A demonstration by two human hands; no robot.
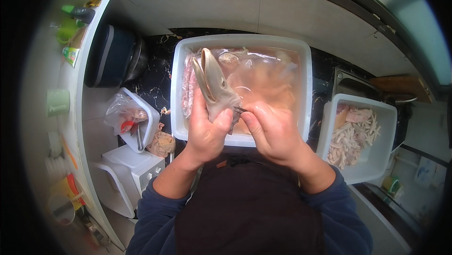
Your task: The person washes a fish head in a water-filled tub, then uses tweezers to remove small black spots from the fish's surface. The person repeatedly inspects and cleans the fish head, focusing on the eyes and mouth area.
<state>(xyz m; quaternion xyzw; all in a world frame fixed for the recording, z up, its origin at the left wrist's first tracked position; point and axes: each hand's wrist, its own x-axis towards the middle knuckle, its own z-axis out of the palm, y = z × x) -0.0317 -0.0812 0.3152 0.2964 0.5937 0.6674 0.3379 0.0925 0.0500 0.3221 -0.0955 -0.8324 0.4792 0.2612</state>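
Observation:
My left hand [206, 135] grips a plucked waterfowl head [220, 94], probably duck or goose, from below. The pale bill points away from me, with its two halves parted, and one dark eye shows on the right side. Pinched between the thumb and fingers of my right hand [273, 128] is a pair of metal tweezers [240, 110], whose tips meet the skin near the base of the head. Both hands are above the near edge of a large white plastic tub [243, 37]. Cloudy pinkish water and pale meat pieces [272, 78] fill much of it, partly under clear plastic film.
To the right, another white tub [383, 152] holds poultry feet [353, 135]. A small white bin [152, 110] at left contains a plastic bag and metal-and-red tools, beside a crumpled cloth [161, 143]. A white appliance with knobs [148, 173] stands nearer me; a cluttered shelf [84, 113] borders the left.

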